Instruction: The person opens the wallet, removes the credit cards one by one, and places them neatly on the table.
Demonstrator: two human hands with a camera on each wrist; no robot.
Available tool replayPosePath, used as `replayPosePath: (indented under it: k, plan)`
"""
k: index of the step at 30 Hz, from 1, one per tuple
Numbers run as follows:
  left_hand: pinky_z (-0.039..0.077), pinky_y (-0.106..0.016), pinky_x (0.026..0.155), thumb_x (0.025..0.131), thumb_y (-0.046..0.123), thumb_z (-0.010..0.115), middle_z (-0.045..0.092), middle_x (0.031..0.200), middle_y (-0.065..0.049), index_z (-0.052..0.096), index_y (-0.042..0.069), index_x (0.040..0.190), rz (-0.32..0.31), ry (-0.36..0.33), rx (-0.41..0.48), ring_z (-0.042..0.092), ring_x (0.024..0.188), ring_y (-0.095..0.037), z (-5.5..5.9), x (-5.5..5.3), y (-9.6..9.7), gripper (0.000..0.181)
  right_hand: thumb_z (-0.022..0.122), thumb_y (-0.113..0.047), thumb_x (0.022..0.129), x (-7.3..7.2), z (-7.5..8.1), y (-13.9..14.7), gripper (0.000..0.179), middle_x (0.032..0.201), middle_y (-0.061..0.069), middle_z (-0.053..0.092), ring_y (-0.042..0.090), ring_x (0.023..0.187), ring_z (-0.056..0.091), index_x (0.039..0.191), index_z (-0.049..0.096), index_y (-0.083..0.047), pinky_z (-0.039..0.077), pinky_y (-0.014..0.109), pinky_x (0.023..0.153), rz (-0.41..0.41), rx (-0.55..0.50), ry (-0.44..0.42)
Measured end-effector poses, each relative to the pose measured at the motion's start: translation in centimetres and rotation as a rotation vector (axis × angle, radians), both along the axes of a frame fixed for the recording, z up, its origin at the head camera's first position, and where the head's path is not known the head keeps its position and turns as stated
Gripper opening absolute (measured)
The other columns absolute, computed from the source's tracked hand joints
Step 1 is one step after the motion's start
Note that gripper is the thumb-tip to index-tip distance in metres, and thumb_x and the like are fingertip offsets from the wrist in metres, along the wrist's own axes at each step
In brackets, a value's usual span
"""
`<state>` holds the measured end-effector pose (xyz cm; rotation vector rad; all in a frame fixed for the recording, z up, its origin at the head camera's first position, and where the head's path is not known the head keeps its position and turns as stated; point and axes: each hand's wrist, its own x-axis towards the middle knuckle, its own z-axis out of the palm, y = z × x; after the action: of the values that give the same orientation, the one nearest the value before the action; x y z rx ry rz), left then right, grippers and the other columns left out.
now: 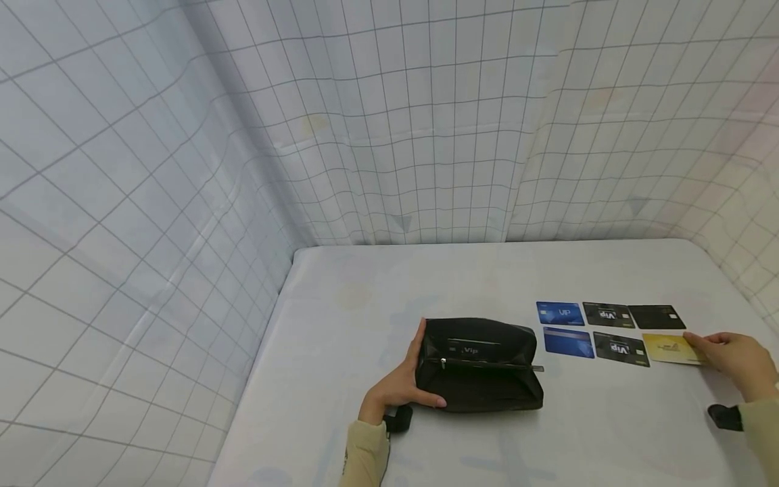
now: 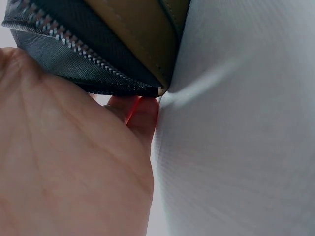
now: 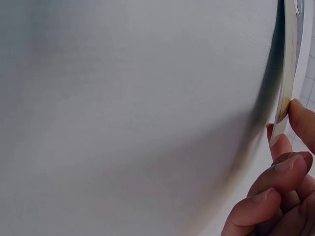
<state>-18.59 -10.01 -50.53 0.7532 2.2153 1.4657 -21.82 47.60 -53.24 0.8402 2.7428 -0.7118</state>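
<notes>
In the head view my left hand grips the left end of a black zip wallet, thumb along the front and fingers at the back. The wallet gapes open on the table, with a dark card marked Vip showing inside. A metal zip and the wallet's corner show close up in the left wrist view. Far to the right, my right hand pinches the right edge of a yellow card between thumb and fingers. That card appears nearly edge-on in the right wrist view, its near edge raised off the tabletop.
Left of the yellow card lie a black Vip card and a blue striped card. Behind them runs a row with a blue VIP card, another black Vip card and a plain black card. Checked curtains surround the white table.
</notes>
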Motion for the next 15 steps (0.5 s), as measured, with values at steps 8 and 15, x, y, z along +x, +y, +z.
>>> replayPosePath:
  k: [8,15]
  plan:
    - [0.011,-0.057,0.109,0.071,0.025,0.081,-0.024,0.151,0.009,-0.022,0.032,0.144,-0.005,-0.003,0.006,-0.014,0.14,-0.019,-0.1,0.0,0.0,0.126,0.047,-0.064,0.085,0.5,0.8,-0.7,0.084,0.101,0.035,0.051,0.041,0.084,0.048,0.104,0.053,0.017,0.038,0.047,0.069,0.031,0.023,0.043]
    - [0.011,-0.057,0.109,0.072,0.025,0.081,-0.024,0.151,0.009,-0.022,0.032,0.144,-0.002,-0.004,0.002,-0.014,0.14,-0.02,-0.1,0.0,0.0,0.126,0.045,-0.063,0.086,0.5,1.2,-1.0,0.084,0.103,0.036,0.05,0.04,0.084,0.048,0.11,0.049,0.018,0.037,0.042,0.065,0.019,0.017,0.026]
